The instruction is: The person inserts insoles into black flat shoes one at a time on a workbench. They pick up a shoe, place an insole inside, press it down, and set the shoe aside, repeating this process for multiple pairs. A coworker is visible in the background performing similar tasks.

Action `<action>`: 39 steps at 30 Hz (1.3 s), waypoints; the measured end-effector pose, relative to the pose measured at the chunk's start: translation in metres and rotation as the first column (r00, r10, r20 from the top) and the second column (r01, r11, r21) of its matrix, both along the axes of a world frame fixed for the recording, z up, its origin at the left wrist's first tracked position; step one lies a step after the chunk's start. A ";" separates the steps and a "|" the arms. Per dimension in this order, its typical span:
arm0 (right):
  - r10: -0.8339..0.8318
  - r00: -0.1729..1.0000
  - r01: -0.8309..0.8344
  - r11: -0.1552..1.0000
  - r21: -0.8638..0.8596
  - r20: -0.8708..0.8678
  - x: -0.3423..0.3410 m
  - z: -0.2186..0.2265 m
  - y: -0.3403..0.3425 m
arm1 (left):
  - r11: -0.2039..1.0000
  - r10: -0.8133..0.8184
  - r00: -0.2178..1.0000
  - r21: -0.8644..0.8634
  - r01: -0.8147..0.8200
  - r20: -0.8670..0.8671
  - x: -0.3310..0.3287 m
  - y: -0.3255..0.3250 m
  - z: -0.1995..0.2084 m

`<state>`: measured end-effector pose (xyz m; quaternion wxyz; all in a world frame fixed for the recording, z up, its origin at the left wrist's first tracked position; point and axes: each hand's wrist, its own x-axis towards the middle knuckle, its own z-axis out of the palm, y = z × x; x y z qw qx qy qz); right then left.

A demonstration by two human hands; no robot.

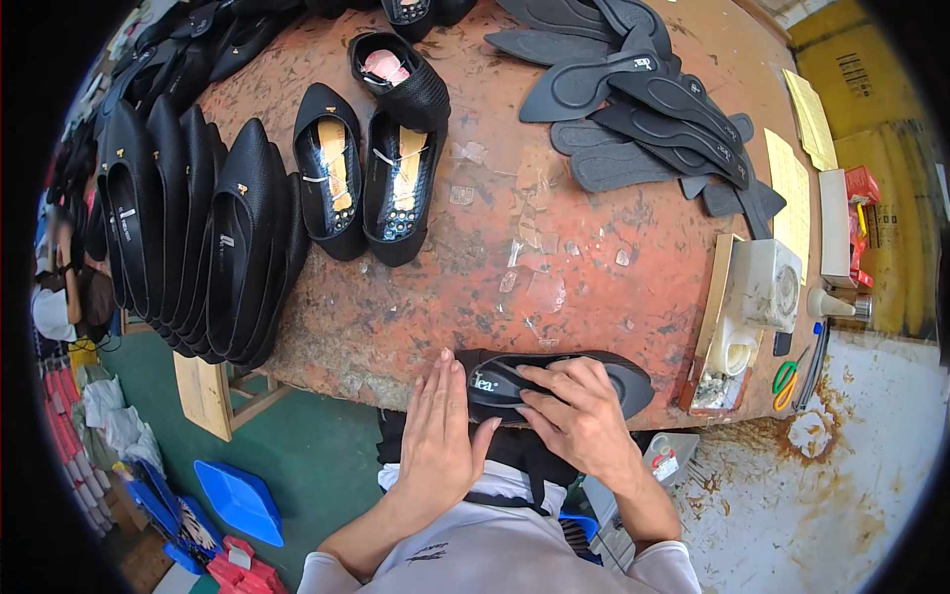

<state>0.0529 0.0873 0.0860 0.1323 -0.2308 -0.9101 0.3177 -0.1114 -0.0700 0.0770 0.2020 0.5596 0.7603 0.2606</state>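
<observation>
A black pointed flat shoe [633, 384] lies along the table's near edge, its toe to the right. Inside it sits a dark insole [484, 383] with white print at the heel end. My left hand [435, 436] rests flat against the shoe's heel, fingers straight and the thumb apart. Across the shoe's opening is my right hand [582, 414], its fingers bent and closed on the shoe, fingertips at the opening over the insole. The hand hides the middle of the shoe.
Black flat shoes [242, 247] stand in a row at left; a pair [332, 173] with shiny insoles lies beside them. Loose dark insoles [633, 148] are heaped far right. Nearer right are a wooden tray [705, 332], a whitish container [772, 282] and scissors [784, 381].
</observation>
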 end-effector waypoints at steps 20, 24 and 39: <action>-0.610 0.714 0.520 0.790 0.324 0.343 0.005 0.011 -0.016 | 0.963 -0.058 0.963 -0.271 -0.016 -0.263 0.014 0.032 0.013; -0.598 0.718 0.497 0.798 0.341 0.354 0.003 0.001 -0.016 | 0.967 -0.041 0.969 -0.254 -0.022 -0.242 0.014 0.029 0.012; -0.434 0.764 0.407 0.898 0.166 0.477 0.024 0.040 -0.038 | 0.858 -0.485 0.871 0.237 0.456 0.080 0.071 0.039 -0.045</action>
